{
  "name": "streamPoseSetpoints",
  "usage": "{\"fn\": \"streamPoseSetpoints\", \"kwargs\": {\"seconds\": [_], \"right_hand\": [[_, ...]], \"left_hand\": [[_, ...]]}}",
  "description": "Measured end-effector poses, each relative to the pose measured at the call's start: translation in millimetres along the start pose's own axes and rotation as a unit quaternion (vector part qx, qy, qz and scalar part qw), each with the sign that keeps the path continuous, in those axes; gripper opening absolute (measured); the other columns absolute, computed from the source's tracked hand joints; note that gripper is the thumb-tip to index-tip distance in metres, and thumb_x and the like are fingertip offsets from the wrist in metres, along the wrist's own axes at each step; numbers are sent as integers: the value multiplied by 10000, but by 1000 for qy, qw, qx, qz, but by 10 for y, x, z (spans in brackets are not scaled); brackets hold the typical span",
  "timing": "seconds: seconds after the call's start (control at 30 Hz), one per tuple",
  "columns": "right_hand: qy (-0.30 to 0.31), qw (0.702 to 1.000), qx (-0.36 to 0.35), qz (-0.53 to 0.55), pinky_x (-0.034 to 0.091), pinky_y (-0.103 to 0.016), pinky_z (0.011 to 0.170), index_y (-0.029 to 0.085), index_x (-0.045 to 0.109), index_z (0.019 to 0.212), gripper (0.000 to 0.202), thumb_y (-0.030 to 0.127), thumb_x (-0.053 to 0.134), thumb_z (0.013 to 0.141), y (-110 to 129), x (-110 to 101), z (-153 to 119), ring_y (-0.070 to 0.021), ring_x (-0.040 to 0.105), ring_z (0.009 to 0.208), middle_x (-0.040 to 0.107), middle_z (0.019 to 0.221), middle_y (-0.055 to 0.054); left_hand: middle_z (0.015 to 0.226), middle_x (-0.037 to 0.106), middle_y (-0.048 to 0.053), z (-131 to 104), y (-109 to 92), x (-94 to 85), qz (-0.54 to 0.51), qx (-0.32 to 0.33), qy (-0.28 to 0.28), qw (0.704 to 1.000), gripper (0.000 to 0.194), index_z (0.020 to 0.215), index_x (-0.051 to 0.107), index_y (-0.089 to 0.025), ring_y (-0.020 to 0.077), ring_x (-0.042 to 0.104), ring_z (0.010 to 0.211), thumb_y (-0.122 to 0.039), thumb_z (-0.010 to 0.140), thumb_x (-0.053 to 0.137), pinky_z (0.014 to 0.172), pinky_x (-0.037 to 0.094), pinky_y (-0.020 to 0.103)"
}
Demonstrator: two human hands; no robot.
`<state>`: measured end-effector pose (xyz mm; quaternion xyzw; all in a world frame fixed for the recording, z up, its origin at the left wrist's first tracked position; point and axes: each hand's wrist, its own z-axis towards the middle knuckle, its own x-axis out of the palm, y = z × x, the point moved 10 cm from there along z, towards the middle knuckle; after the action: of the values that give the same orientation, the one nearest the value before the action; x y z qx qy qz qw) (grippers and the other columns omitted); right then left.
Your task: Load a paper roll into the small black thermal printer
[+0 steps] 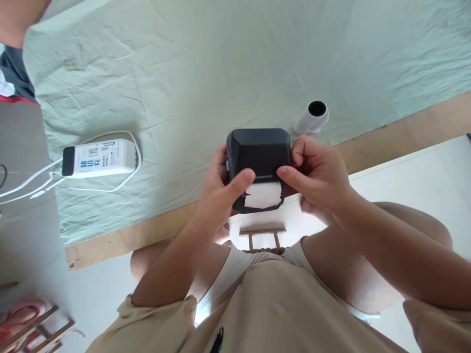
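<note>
A black label printer (259, 152) is held up over the near edge of the table, between my two hands. A piece of white paper (263, 195) with a ragged edge shows at its near end. My left hand (217, 196) grips the printer's left side, thumb on top near the paper and the other fingers mostly hidden behind it. My right hand (320, 171) holds the right side, its thumb at the lower right edge and its index finger bent against the side.
Just beyond my right hand lies a white cylinder-shaped device (311, 117) with a dark round end. A white power strip (105, 159) with cables rests at the left. Pale green cloth (191, 78) covers the wood-edged table (386, 142). Another person's arm (18, 19) enters at upper left.
</note>
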<state>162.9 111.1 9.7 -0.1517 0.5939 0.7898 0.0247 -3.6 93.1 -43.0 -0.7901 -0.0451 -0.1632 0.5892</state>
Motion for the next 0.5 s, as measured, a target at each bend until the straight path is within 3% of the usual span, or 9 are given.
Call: {"fn": "streamPoseSetpoints", "kwargs": {"seconds": [0.17, 0.5], "right_hand": [[-18, 1000, 2, 10, 312, -237, 403, 272, 343, 850, 460, 352, 794, 893, -112, 6, -2, -69, 328, 461, 434, 607, 106], [-28, 998, -42, -42, 363, -254, 435, 282, 363, 890, 387, 340, 742, 947, -102, -8, -49, -90, 359, 482, 450, 646, 93]], "left_hand": [[1337, 746, 105, -20, -41, 51, 8, -18, -12, 1000, 580, 1330, 592, -285, 357, 762, 1194, -578, 885, 821, 838, 676, 398], [1276, 754, 89, -12, -87, 80, 20, -23, -30, 999, 548, 1306, 647, -274, 342, 739, 1203, -559, 878, 837, 919, 661, 418]]}}
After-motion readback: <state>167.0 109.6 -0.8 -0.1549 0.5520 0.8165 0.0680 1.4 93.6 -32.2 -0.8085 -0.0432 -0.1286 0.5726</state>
